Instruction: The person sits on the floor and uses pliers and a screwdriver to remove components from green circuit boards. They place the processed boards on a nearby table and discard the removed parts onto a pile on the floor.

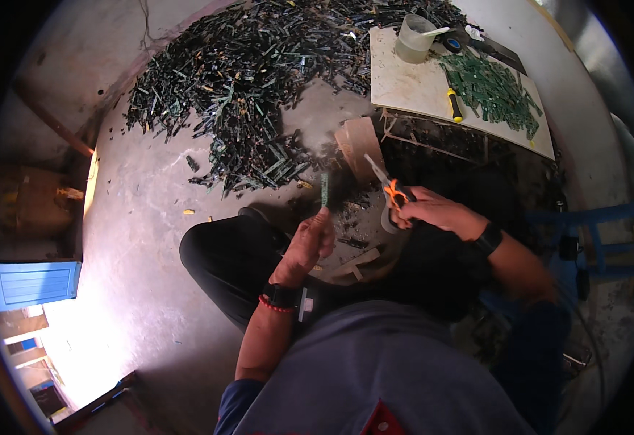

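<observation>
Strip [324, 191], narrow, flat and green, is pinched in the left hand [307, 246]; the right hand [436, 212] grips a tapered, metal-tipped, orange-handled tool [397, 191].

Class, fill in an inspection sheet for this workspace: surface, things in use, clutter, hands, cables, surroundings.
Surface: pale low tabletop, holding a cup, a heap of green strips and a yellow-and-black tool; grey floor below.
Things in use: one narrow green strip; one orange-handled tool.
Clutter: large pile of dark strips and brown cardboard on the floor.
Hands: left hand grips the strip upright; right hand holds the orange-handled tool.
Cables: thin wire against the wall, upper left.
Surroundings: blue panel at left.
</observation>
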Motion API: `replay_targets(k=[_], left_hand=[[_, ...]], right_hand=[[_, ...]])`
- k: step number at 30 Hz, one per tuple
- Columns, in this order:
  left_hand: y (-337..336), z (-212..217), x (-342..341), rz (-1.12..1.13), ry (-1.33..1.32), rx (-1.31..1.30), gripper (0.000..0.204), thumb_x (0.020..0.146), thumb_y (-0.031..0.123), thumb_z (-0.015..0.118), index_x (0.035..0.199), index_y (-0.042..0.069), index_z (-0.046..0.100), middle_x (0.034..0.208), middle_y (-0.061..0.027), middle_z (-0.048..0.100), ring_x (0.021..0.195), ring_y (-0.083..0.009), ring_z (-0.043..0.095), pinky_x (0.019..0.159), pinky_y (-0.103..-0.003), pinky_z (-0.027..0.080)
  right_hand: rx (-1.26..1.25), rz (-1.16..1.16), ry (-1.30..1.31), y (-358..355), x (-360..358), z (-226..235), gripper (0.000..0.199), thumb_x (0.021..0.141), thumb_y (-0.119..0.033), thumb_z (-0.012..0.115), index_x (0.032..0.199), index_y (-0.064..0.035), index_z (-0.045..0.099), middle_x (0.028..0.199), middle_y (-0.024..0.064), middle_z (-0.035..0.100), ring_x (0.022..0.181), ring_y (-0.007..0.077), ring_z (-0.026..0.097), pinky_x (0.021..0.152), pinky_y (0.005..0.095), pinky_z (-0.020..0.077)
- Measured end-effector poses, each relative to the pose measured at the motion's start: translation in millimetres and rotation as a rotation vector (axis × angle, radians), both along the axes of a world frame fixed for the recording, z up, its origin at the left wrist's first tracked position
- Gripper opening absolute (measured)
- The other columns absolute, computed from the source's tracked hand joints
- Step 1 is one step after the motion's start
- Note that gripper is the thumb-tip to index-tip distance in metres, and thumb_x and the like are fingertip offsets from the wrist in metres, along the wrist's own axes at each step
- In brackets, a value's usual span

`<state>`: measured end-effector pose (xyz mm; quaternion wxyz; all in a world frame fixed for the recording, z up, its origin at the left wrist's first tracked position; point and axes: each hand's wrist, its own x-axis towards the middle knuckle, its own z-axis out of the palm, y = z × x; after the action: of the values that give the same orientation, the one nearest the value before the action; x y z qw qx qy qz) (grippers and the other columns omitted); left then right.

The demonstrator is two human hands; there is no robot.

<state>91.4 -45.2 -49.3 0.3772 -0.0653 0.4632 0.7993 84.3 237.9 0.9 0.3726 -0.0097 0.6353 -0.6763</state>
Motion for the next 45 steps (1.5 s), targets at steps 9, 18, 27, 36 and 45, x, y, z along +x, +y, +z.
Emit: replay_targets(k=[9, 18, 27, 36, 45], left_hand=[[11, -3, 2, -0.188, -0.293, 0.252, 0.047, 0.098, 0.050, 0.032, 0.074, 0.012, 0.043, 0.056, 0.0002, 0.034, 0.045, -0.0088, 0.026, 0.039, -0.021, 0.023], [9, -3, 5, -0.237, -0.282, 0.269, 0.049, 0.095, 0.054, 0.036, 0.074, 0.011, 0.046, 0.056, -0.0003, 0.035, 0.045, -0.0093, 0.027, 0.040, -0.021, 0.023], [15, -3, 5, -0.187, -0.248, 0.199, 0.049, 0.096, 0.054, 0.034, 0.076, 0.011, 0.046, 0.058, -0.0009, 0.037, 0.044, -0.0098, 0.027, 0.040, -0.022, 0.023], [22, -7, 2, -0.130, -0.193, 0.078, 0.051, 0.097, 0.054, 0.029, 0.074, 0.011, 0.043, 0.057, 0.0002, 0.036, 0.044, -0.0102, 0.027, 0.042, -0.022, 0.024], [26, 12, -42, -0.137, -0.327, 0.259, 0.046, 0.096, 0.052, 0.035, 0.077, 0.012, 0.045, 0.059, 0.0010, 0.038, 0.046, -0.0102, 0.031, 0.041, -0.022, 0.024]], right_hand=[[-0.076, -0.279, 0.095, -61, -24, -20, 0.034, 0.088, -0.022, 0.063, 0.113, -0.0034, 0.049, 0.111, 0.0108, 0.058, 0.093, 0.0155, 0.061, 0.072, 0.0263, 0.0490], [-0.043, -0.311, -0.005, -72, -27, -14, 0.032, 0.084, -0.013, 0.064, 0.111, -0.0022, 0.049, 0.099, 0.0103, 0.059, 0.076, 0.0138, 0.060, 0.066, 0.0284, 0.0486], [-0.105, -0.486, 0.206, -75, -23, -26, 0.023, 0.081, -0.002, 0.056, 0.103, -0.0003, 0.049, 0.081, 0.0051, 0.054, 0.066, 0.0134, 0.059, 0.058, 0.0264, 0.0485], [-0.043, -0.554, 0.206, -62, -20, -15, 0.023, 0.086, -0.006, 0.061, 0.105, -0.0031, 0.049, 0.083, 0.0028, 0.054, 0.068, 0.0105, 0.058, 0.056, 0.0234, 0.0476], [0.784, -0.873, 0.655, 19, -68, 23, 0.043, 0.081, -0.024, 0.062, 0.113, 0.0020, 0.050, 0.097, 0.0189, 0.058, 0.090, 0.0359, 0.057, 0.078, 0.0411, 0.0455]])
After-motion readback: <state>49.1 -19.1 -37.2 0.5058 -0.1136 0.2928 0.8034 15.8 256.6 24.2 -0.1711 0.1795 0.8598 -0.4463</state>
